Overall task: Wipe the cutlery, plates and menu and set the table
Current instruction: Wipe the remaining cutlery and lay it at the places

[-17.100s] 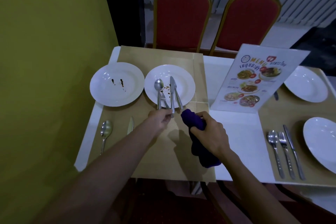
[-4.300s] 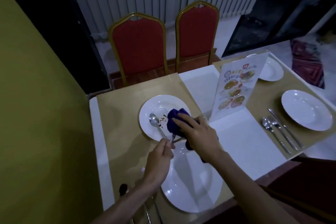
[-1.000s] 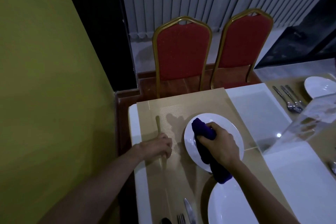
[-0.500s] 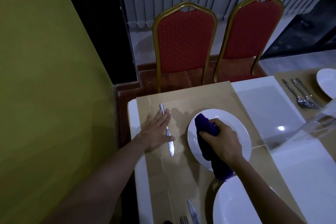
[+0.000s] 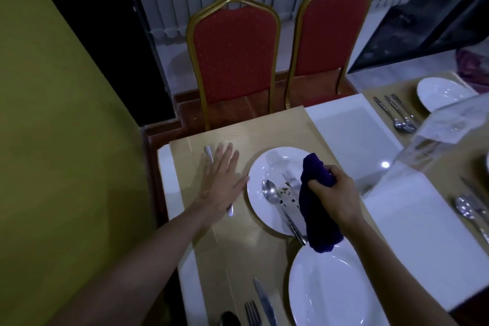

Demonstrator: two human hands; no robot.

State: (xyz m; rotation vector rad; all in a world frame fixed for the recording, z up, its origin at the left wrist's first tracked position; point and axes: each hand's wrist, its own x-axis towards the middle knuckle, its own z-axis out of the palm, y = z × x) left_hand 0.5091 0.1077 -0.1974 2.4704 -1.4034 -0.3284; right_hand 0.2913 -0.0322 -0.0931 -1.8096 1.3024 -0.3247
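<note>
Our right hand [image 5: 341,194] is curled tight round a purple cloth [image 5: 317,209]. It hangs bunched from the fist over the right side of the far plate [image 5: 267,167] and reaches down to the rim of the near plate [image 5: 330,296]. Our left hand [image 5: 222,182] grips nothing: it lies palm down with the fingers straight, flat on a knife [image 5: 230,211] on the tan placemat [image 5: 264,135]. The thumb tip is just beside the far plate's left rim. We see only the two ends of that knife past the hand. On the far plate a spoon [image 5: 268,190] and a fork [image 5: 289,176] lie side by side among dark smears, their handles running toward us under the cloth. Left of the near plate, at the bottom edge, lie the near knife [image 5: 264,302], the near fork [image 5: 251,312] and part of a near spoon [image 5: 230,320]. A clear menu stand [image 5: 449,130] rises at the right, too blurred for us to read. Two red chairs [image 5: 232,53] stand behind the table.
</note>
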